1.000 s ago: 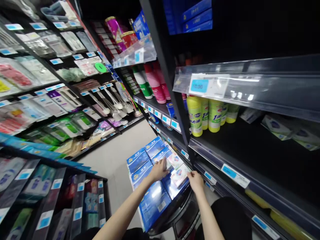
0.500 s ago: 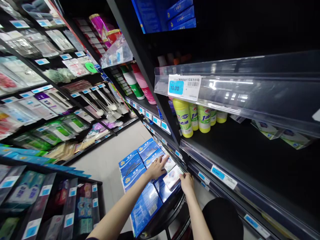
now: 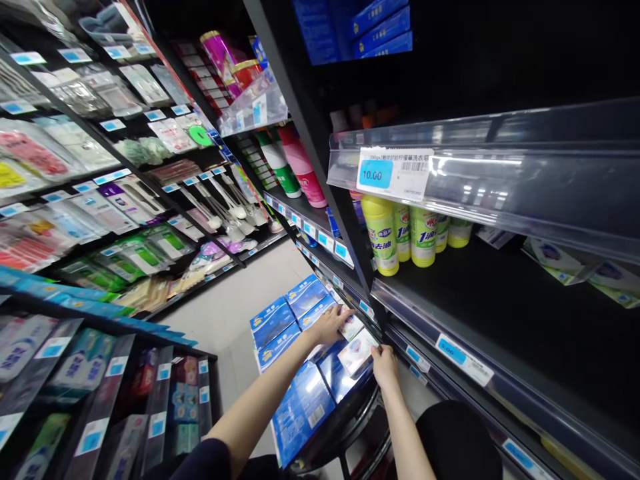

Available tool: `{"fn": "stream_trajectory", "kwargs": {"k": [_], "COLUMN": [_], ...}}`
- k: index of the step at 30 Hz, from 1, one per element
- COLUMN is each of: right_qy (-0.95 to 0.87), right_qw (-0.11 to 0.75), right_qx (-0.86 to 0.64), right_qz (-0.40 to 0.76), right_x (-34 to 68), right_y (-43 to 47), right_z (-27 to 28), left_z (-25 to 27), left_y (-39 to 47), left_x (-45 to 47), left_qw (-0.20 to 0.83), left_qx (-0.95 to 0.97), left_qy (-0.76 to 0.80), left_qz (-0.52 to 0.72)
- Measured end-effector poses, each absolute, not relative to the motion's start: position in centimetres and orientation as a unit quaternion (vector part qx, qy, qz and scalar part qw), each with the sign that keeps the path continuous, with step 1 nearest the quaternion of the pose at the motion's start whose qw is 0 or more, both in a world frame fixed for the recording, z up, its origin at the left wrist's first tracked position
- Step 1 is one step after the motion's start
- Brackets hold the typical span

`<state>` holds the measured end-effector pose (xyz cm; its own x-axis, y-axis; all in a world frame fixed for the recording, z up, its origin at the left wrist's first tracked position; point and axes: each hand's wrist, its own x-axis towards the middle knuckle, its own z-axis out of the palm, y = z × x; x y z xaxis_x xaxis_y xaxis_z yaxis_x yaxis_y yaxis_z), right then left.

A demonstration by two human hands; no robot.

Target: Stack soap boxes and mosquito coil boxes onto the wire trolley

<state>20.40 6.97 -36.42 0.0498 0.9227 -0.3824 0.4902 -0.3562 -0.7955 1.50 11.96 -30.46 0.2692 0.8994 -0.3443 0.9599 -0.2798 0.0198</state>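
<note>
Blue cartons [image 3: 303,393] lie side by side on a black stool [image 3: 350,427] low in front of me. On their right side are two small white soap boxes, a nearer one [image 3: 358,353] and a farther one [image 3: 351,327]. My left hand [image 3: 327,325] reaches over the cartons, fingers stretched out and resting against the farther soap box. At the right edge of the nearer box, my right hand [image 3: 386,367] pinches its corner between thumb and curled fingers. Part of the farther box is hidden beneath my left fingers.
To the right stands a black shelf [image 3: 480,300] with clear plastic price strips. Yellow bottles [image 3: 380,237] and a few small boxes [image 3: 555,259] sit on it. Toothpaste-like boxes [image 3: 83,367] fill a rack at lower left. Packaged goods hang on the far wall. Grey floor [image 3: 225,350] lies between.
The view has shifted, so everything sits slightly farther right in the picture. Both hands stay at the same soap boxes, with little visible movement.
</note>
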Motion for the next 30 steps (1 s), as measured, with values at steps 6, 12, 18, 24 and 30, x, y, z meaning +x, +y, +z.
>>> {"fn": "stream_trajectory", "kwargs": {"k": [6, 12, 18, 24, 30], "right_qy": [-0.51, -0.509, -0.503, -0.528, -0.53], "right_qw": [0.239, 0.251, 0.26, 0.257, 0.246], "right_qx": [-0.685, -0.682, -0.69, -0.676, -0.672], "right_qz": [0.463, 0.461, 0.45, 0.446, 0.456], "right_x": [20.3, 20.4, 20.6, 20.4, 20.5], "right_y": [7.2, 7.2, 7.2, 7.1, 6.9], "right_z": [-36.8, -37.1, -38.5, -39.0, -38.2], "left_z": [-29.5, -28.9, -29.0, -27.9, -27.3], "left_y": [13.0, 12.3, 9.5, 8.3, 8.5], "left_x": [1.9, 2.3, 0.7, 0.4, 0.6], "left_qw": [0.136, 0.136, 0.122, 0.114, 0.121], "left_qx": [0.784, 0.742, 0.612, 0.625, 0.633], "left_qy": [0.584, 0.637, 0.738, 0.738, 0.733], "left_qz": [-0.16, -0.158, -0.256, -0.228, -0.218]}}
